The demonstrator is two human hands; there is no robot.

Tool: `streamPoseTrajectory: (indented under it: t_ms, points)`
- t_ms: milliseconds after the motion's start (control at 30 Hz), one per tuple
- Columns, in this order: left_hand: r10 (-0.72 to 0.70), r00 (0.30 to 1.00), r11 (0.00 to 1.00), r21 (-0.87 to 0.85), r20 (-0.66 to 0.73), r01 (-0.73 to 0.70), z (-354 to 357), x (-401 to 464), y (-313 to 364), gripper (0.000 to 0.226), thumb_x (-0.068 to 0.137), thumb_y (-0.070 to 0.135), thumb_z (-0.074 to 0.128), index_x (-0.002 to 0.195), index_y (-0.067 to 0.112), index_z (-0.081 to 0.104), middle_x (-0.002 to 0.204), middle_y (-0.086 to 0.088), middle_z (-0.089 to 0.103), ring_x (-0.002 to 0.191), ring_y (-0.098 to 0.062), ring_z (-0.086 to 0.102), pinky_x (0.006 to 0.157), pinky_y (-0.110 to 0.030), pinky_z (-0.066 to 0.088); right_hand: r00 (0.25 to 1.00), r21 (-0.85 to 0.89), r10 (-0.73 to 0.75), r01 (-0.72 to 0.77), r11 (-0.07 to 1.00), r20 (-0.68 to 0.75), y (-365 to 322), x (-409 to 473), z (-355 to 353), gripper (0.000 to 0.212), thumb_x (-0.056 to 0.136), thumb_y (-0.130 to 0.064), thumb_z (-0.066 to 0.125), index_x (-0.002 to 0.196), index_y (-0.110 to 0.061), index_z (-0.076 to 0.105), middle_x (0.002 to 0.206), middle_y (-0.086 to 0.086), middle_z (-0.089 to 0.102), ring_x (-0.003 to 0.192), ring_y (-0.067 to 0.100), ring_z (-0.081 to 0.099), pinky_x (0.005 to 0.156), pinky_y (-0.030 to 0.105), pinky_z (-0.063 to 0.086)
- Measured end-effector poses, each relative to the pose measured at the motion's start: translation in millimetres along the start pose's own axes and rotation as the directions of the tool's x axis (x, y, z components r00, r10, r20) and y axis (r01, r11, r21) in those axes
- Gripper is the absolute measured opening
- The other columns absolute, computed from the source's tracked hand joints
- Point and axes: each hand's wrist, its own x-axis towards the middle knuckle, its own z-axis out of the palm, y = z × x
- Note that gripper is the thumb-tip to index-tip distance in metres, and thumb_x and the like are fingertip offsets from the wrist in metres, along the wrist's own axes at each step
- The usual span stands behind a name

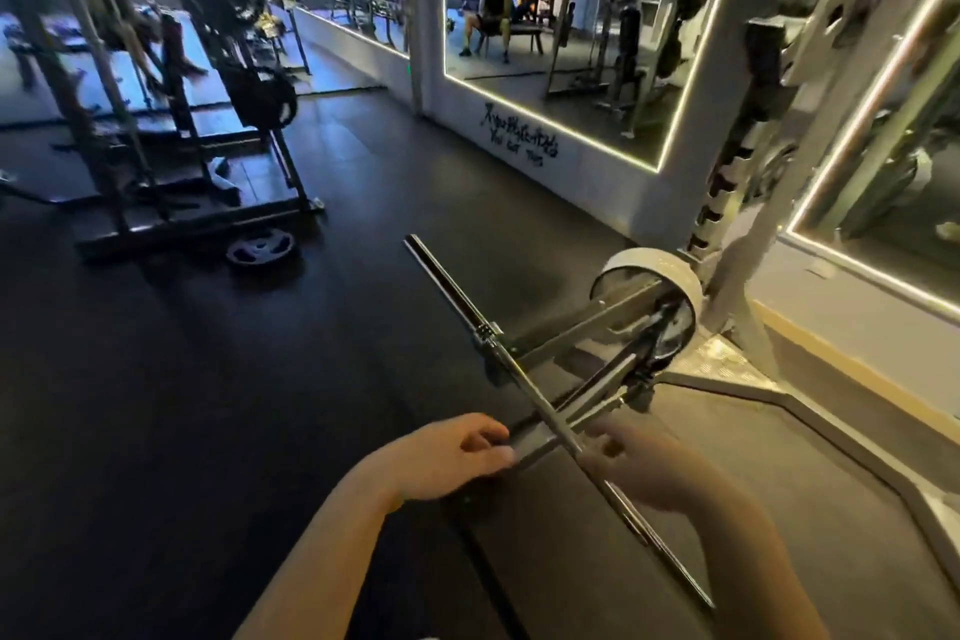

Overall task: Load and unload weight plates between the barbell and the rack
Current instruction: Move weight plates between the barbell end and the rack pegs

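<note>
Flooring: dark matte rubber; LED-edged wall mirror. Barbell: chrome, cylindrical, plateless sleeve. Left hand and right hand: curled around bars.

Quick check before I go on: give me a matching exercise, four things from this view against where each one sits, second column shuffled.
Things:
1. left hand
2. right hand
3. loose weight plate
4. barbell sleeve

Places:
A. flat on the floor by the far rack's base
B. bare, pointing up and left
C. at the flat bar beneath the barbell
D. on the barbell shaft

Pairs: 1-C, 2-D, 3-A, 4-B
</note>
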Motion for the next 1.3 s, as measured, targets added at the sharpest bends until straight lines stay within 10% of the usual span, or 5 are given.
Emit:
streamPoseTrajectory:
  t_ms: [300, 667, 867, 1133, 1300]
  points:
    - [-0.026, 0.991, 0.964, 0.26, -0.132, 0.06, -256.9, 89.5, -56.3, 0.054, 0.095, 0.052, 0.047, 0.145, 0.038, 0.032, 0.139, 0.005, 0.048, 0.122, -0.011, 0.05, 0.104, -0.034, 0.043, 0.994, -0.046, -0.033, 0.038, 0.998, 0.106, -177.8, 219.7, -72.5, 0.049, 0.097, -0.043, 0.049, 0.141, -0.028, 0.037, 0.129, 0.003, 0.054, 0.113, 0.019, 0.054, 0.099, 0.035, 0.045]
    - [0.227, 0.945, 0.915, 0.282, 0.234, -0.289, -538.0, 281.5, -134.3, 0.053, 0.094, 0.041, 0.057, 0.141, 0.046, 0.034, 0.14, 0.014, 0.045, 0.124, -0.007, 0.047, 0.103, -0.029, 0.042, 0.937, 0.178, 0.346, -0.334, 0.926, -0.045, -287.4, 467.7, -101.8, 0.064, 0.089, -0.044, 0.061, 0.144, -0.029, 0.034, 0.144, 0.001, 0.047, 0.128, 0.019, 0.047, 0.108, 0.038, 0.039]
    - [0.423, 0.905, 0.896, 0.17, -0.052, -0.409, -665.8, 377.8, -158.5, 0.011, 0.091, 0.03, 0.063, 0.092, 0.039, 0.056, 0.094, 0.016, 0.062, 0.087, 0.005, 0.06, 0.071, -0.011, 0.047, 0.782, 0.324, 0.279, -0.106, 0.94, -0.557, -392.9, 601.3, -145.8, 0.009, 0.091, -0.03, 0.062, 0.091, -0.035, 0.055, 0.086, -0.012, 0.06, 0.079, 0.003, 0.057, 0.075, 0.027, 0.051]
    - [0.336, 0.919, 0.891, 0.247, 0.208, -0.382, -800.4, 554.5, -159.4, 0.011, 0.093, 0.039, 0.057, 0.105, 0.039, 0.055, 0.102, 0.016, 0.059, 0.092, 0.001, 0.06, 0.072, -0.015, 0.049, 0.694, 0.51, 0.448, -0.135, 0.85, -0.564, -390.9, 786.7, -193.3, 0.008, 0.092, -0.031, 0.06, 0.088, -0.035, 0.054, 0.081, -0.013, 0.06, 0.077, 0.002, 0.058, 0.063, 0.013, 0.038]
    - [0.434, 0.898, 0.869, 0.228, 0.073, -0.438, -882.3, 649.5, -126.4, 0.012, 0.092, 0.037, 0.058, 0.104, 0.037, 0.056, 0.101, 0.011, 0.062, 0.092, -0.004, 0.061, 0.076, -0.02, 0.05, 0.679, 0.61, 0.512, -0.117, 0.783, -0.526, -400.0, 870.7, -247.5, 0.006, 0.092, -0.034, 0.06, 0.095, -0.036, 0.056, 0.09, -0.012, 0.061, 0.084, 0.002, 0.059, 0.071, 0.017, 0.045]
